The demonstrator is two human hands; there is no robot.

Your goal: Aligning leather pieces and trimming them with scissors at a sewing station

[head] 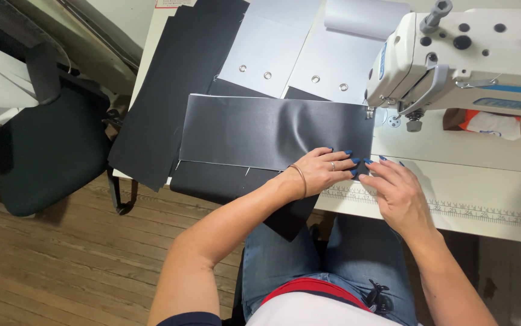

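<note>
A glossy black panel [272, 133] (slightly rippled) lies left of the sewing machine [459, 54]; left hand [324, 172] presses flat, right hand [396, 193] spread at its corner.

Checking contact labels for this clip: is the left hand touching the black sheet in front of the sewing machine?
Touching. The head view shows the left hand lying flat on the black sheet, fingers spread over its lower right corner.
</note>
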